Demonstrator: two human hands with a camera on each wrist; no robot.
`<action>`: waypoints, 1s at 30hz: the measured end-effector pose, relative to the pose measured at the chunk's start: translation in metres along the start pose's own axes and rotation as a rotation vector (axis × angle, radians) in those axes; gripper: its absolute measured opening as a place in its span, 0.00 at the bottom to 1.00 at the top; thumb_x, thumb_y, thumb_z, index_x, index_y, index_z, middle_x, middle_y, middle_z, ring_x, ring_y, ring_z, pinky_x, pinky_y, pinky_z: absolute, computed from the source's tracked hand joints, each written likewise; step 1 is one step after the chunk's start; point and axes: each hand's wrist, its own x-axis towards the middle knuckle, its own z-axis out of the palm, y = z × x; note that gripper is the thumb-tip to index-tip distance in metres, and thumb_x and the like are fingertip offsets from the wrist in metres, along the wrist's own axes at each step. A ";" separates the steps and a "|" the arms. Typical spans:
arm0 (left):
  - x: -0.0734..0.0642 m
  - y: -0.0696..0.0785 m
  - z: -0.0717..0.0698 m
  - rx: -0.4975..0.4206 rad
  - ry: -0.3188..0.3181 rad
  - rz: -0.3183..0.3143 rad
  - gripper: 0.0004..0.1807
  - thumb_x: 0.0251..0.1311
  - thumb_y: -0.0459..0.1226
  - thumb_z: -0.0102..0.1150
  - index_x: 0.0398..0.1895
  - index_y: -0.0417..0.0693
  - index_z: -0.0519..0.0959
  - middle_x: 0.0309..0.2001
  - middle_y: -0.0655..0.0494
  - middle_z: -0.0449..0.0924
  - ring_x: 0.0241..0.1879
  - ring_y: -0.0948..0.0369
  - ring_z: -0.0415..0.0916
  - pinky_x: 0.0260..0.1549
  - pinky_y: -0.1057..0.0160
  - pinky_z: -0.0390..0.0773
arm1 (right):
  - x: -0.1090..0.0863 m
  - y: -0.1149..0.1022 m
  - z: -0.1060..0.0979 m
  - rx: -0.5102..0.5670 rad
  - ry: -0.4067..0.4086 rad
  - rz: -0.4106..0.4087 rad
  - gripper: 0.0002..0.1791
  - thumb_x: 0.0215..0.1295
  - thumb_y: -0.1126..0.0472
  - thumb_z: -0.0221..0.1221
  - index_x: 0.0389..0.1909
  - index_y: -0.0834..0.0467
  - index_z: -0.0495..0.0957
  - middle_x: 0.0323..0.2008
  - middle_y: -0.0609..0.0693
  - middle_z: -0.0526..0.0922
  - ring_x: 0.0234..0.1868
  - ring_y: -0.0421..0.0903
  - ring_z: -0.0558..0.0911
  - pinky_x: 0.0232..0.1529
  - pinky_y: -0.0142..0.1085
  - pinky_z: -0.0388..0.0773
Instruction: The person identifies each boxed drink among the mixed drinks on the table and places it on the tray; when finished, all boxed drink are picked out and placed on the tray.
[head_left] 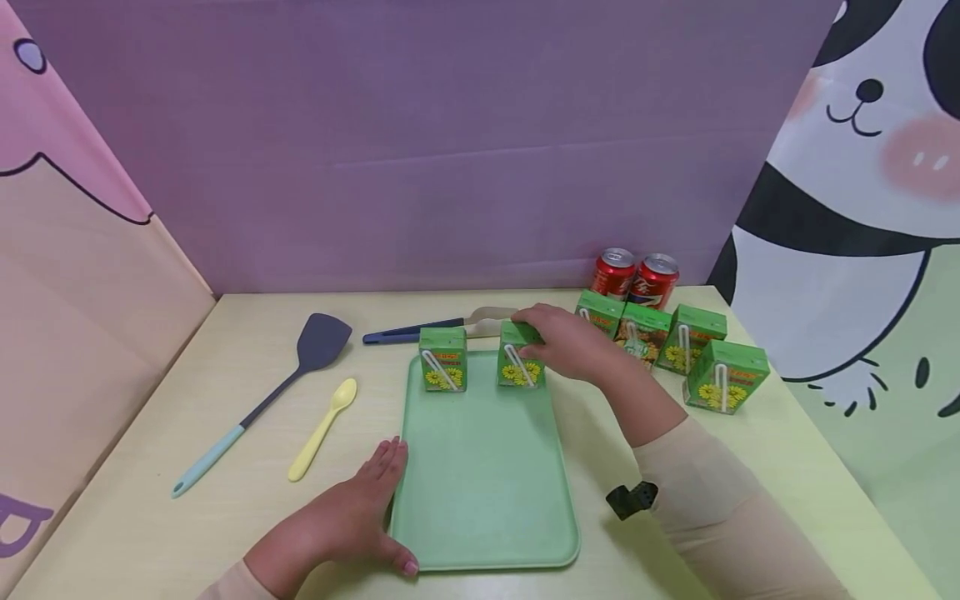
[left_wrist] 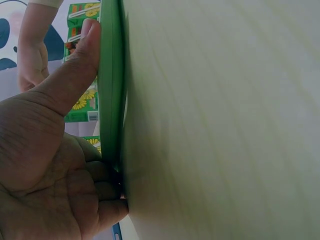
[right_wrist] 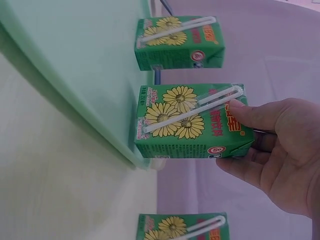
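My right hand (head_left: 573, 342) holds the top of a green drink carton (right_wrist: 192, 122) with yellow flowers and a white straw, thumb on its front face. The carton stands upright at the far right corner of the light green tray (head_left: 483, 483). A second drink carton (head_left: 443, 360) stands at the tray's far left corner, a gap apart from the first. My left hand (head_left: 352, 517) rests against the tray's near left corner, fingers along the left side and thumb (left_wrist: 82, 62) at the near edge. The left fingertips are partly hidden by the tray in the left wrist view.
Several more cartons (head_left: 726, 377) stand to the right, with two red cans (head_left: 654, 281) behind them. A spatula (head_left: 322, 342) and a yellow spoon (head_left: 322, 429) lie left of the tray. Dark-handled utensils (head_left: 412, 332) lie behind it. A purple backdrop (head_left: 450, 167) closes the far side.
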 end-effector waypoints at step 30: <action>0.000 0.000 -0.001 -0.012 -0.012 -0.005 0.79 0.27 0.69 0.73 0.78 0.40 0.42 0.79 0.42 0.37 0.78 0.46 0.35 0.71 0.42 0.55 | -0.030 0.049 -0.064 -0.002 0.112 0.130 0.32 0.69 0.47 0.58 0.69 0.56 0.65 0.66 0.57 0.70 0.67 0.57 0.69 0.66 0.57 0.65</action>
